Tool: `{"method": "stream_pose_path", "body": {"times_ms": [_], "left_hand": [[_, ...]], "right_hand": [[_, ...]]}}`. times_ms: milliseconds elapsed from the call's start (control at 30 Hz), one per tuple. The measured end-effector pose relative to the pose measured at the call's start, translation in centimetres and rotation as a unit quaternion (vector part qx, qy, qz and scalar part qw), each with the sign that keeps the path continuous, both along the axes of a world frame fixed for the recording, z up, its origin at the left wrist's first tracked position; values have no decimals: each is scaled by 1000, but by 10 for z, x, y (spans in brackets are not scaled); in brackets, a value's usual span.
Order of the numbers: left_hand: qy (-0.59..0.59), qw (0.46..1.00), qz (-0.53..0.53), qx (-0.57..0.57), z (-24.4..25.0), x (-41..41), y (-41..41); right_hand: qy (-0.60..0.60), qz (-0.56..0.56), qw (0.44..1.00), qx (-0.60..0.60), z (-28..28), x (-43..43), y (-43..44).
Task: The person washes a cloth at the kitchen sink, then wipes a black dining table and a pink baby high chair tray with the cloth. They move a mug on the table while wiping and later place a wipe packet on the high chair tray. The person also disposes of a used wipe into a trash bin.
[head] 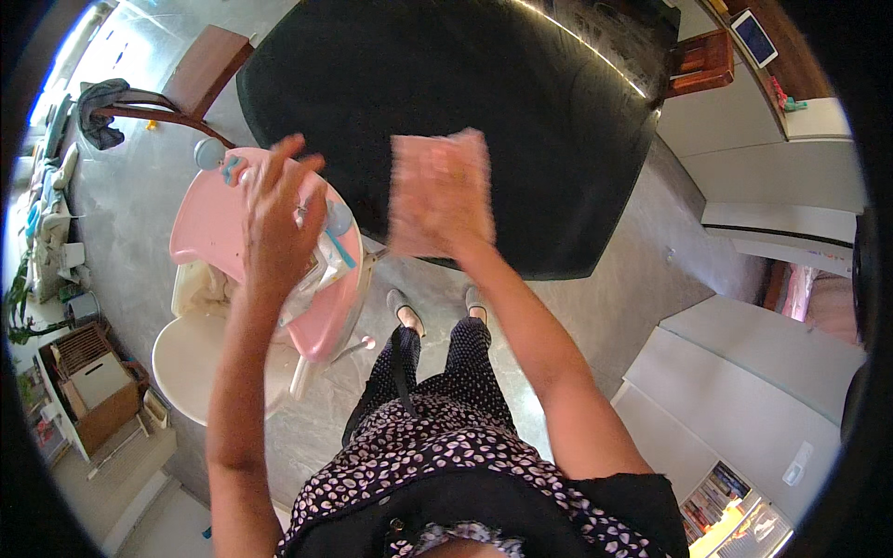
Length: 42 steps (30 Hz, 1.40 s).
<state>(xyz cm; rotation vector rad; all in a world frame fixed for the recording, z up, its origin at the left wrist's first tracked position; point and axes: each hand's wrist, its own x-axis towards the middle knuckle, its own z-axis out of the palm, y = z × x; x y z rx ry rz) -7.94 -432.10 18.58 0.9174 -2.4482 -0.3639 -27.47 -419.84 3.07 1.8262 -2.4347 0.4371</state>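
Observation:
My right hand [453,216] is on a pink cloth [413,188] over the black table [558,160]. Both hand and cloth are blurred, and the fingers are hard to make out against the cloth. To the left, my left hand [279,216] is above the pink tray [209,209] of a high chair, fingers apart, with nothing visible in it. Beside and partly behind that hand, a light blue round item [339,217] and a white-and-blue packet [333,261] are on the tray. A small blue-and-pink object [232,169] is at the tray's far edge.
The high chair's cream seat [192,363] stands close on my left. Beyond it is a wooden chair [202,73] with a dark cloth [103,115] over it. Another wooden chair [700,63] stands at the table's far right. White cabinets [739,376] line the right side.

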Motion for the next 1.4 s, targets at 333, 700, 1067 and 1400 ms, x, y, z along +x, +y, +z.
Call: {"method": "stream_pose_path", "body": {"times_ms": [333, 700, 1067, 1400], "left_hand": [[-268, 961, 22, 65, -11, 8, -72], [-276, 958, 28, 76, -8, 24, -78], [-224, 966, 48, 121, -13, 28, -81], [179, 922, 333, 81, -34, 90, -103]], "right_hand": [[-13, -123, 986, 110, -8, -58, 125], [-40, 387, 920, 41, -23, -27, -95], [151, 163, 971, 88, -49, -167, -132], [-53, 463, 884, -27, -29, -3, -206]]}}
